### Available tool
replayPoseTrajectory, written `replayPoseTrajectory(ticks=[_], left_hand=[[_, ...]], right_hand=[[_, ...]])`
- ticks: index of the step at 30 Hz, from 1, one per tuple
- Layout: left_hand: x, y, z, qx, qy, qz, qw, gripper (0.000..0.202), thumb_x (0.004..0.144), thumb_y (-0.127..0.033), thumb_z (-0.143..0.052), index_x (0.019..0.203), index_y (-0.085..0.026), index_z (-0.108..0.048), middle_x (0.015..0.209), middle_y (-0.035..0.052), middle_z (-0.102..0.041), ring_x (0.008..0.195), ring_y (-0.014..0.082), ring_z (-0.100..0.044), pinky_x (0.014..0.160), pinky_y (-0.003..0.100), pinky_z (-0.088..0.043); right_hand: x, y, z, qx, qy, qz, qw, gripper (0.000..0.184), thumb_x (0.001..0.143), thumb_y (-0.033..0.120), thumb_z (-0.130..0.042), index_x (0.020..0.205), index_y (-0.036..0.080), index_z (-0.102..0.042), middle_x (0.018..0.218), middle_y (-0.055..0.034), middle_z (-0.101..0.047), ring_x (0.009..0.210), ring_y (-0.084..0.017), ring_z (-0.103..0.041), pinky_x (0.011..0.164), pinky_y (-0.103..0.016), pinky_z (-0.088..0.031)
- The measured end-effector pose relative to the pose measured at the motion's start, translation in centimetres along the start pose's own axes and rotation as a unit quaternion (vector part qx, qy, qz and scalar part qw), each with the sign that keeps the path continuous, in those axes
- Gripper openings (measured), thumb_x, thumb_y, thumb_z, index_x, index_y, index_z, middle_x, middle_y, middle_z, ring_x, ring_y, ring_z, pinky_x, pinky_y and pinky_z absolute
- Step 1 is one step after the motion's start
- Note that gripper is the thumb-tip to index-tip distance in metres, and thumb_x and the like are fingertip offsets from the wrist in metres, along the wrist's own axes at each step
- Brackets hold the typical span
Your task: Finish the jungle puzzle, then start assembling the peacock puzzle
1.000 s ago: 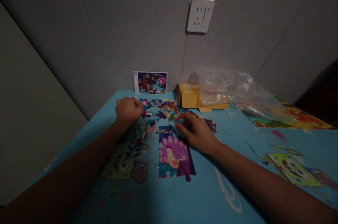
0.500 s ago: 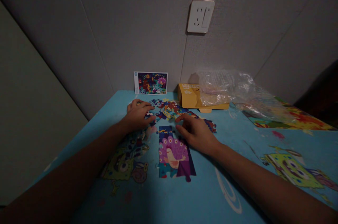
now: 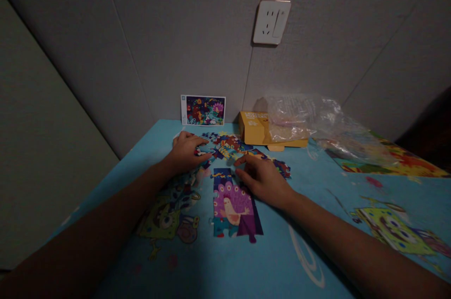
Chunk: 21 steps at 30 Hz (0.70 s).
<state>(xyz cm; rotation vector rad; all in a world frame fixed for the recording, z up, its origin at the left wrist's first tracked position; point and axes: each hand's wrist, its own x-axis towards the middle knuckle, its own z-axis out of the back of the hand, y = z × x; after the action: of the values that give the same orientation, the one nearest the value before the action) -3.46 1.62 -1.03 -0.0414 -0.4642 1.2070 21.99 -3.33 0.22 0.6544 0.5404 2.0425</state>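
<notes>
Fingers spread, my left hand [image 3: 188,152] rests over the left side of a heap of loose jigsaw pieces [image 3: 227,146]; some pieces lie beneath it and show between thumb and forefinger. Closer to me is a joined section of jigsaw puzzle [image 3: 230,205] with a purple peacock on it. My right hand [image 3: 262,177] hovers by the upper right of that section, thumb and forefinger apart, with nothing visible between them. Its other fingers are curled and partly hidden. A few more pieces lie behind the right hand.
A small picture card [image 3: 204,111] leans on the wall at the back. To its right stands a yellow box [image 3: 253,129] with a clear plastic bag [image 3: 299,115] on it. A colourful flat sheet [image 3: 398,160] lies at right on the blue cartoon tablecloth [image 3: 275,261].
The whole view has shifted slightly. My left thumb and forefinger have parted a little more over the pieces. The right hand and the peacock section look almost still.
</notes>
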Motion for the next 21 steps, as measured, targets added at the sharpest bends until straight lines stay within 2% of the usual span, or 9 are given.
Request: replayPoseTrajectory(ticks=[4, 7, 9, 12, 14, 16, 21], left_hand=[[0.0, -0.8, 0.4, -0.022, 0.004, -0.001, 1.000, 0.054, 0.075, -0.050, -0.067, 0.121, -0.023, -0.063, 0.104, 0.0063, -0.068, 0.108, 0.0306, -0.043, 0.095, 0.048, -0.033], [0.0, -1.2, 0.8, -0.024, -0.025, 0.014, 0.999, 0.055, 0.075, -0.049, -0.067, 0.123, -0.023, -0.061, 0.105, 0.0058, -0.067, 0.107, 0.0298, -0.044, 0.095, 0.046, -0.034], [0.1, -1.1, 1.0, -0.008, -0.060, 0.054, 0.997, 0.055, 0.075, -0.049, -0.065, 0.123, -0.022, -0.061, 0.107, 0.0070, -0.066, 0.108, 0.0310, -0.044, 0.095, 0.046, -0.035], [0.3, -0.4, 1.1, 0.036, -0.086, 0.159, 0.983, 0.055, 0.077, -0.053, -0.062, 0.121, -0.020, -0.062, 0.111, 0.0126, -0.063, 0.113, 0.0373, -0.043, 0.094, 0.051, -0.037], [0.4, 0.3, 1.1, 0.058, -0.080, 0.217, 0.971, 0.055, 0.077, -0.054, -0.060, 0.120, -0.020, -0.063, 0.113, 0.0160, -0.061, 0.116, 0.0412, -0.042, 0.094, 0.054, -0.038], [0.4, 0.7, 1.0, 0.068, -0.065, 0.246, 0.965, 0.050, 0.079, -0.053, -0.058, 0.119, -0.023, -0.064, 0.115, 0.0168, -0.059, 0.117, 0.0421, -0.042, 0.093, 0.055, -0.039], [0.5, 0.8, 0.5, 0.071, -0.038, 0.248, 0.965, 0.037, 0.084, -0.043, -0.051, 0.117, -0.034, -0.066, 0.119, 0.0120, -0.058, 0.119, 0.0380, -0.044, 0.095, 0.053, -0.040]], right_hand=[[0.0, 0.0, 0.0, 0.005, 0.000, -0.001, 1.000, 0.021, 0.086, 0.028, -0.051, 0.099, 0.018, -0.063, 0.058, 0.0011, -0.060, 0.051, -0.015, -0.053, 0.054, -0.027, -0.033], [0.0, 0.0, 0.0, 0.004, -0.001, 0.000, 1.000, 0.020, 0.086, 0.028, -0.051, 0.099, 0.018, -0.063, 0.058, 0.0009, -0.061, 0.051, -0.015, -0.054, 0.054, -0.027, -0.033], [0.0, -0.1, 0.0, 0.003, 0.000, 0.002, 1.000, 0.021, 0.087, 0.029, -0.051, 0.099, 0.018, -0.063, 0.059, 0.0007, -0.061, 0.052, -0.015, -0.055, 0.054, -0.027, -0.034], [0.0, -0.1, 0.0, 0.001, 0.001, 0.003, 1.000, 0.020, 0.087, 0.028, -0.051, 0.099, 0.017, -0.064, 0.058, 0.0004, -0.061, 0.052, -0.014, -0.055, 0.054, -0.027, -0.034], [0.0, -0.1, 0.0, 0.001, 0.003, 0.002, 1.000, 0.021, 0.086, 0.027, -0.051, 0.099, 0.017, -0.064, 0.059, -0.0001, -0.062, 0.052, -0.014, -0.055, 0.055, -0.027, -0.034], [0.0, -0.1, 0.0, 0.000, 0.008, -0.001, 1.000, 0.021, 0.086, 0.028, -0.051, 0.098, 0.017, -0.064, 0.060, -0.0006, -0.063, 0.052, -0.014, -0.055, 0.054, -0.027, -0.034], [0.0, -0.1, 0.1, -0.008, 0.013, 0.002, 1.000, 0.020, 0.086, 0.027, -0.050, 0.093, 0.017, -0.065, 0.061, -0.0011, -0.064, 0.052, -0.014, -0.055, 0.054, -0.026, -0.034]])
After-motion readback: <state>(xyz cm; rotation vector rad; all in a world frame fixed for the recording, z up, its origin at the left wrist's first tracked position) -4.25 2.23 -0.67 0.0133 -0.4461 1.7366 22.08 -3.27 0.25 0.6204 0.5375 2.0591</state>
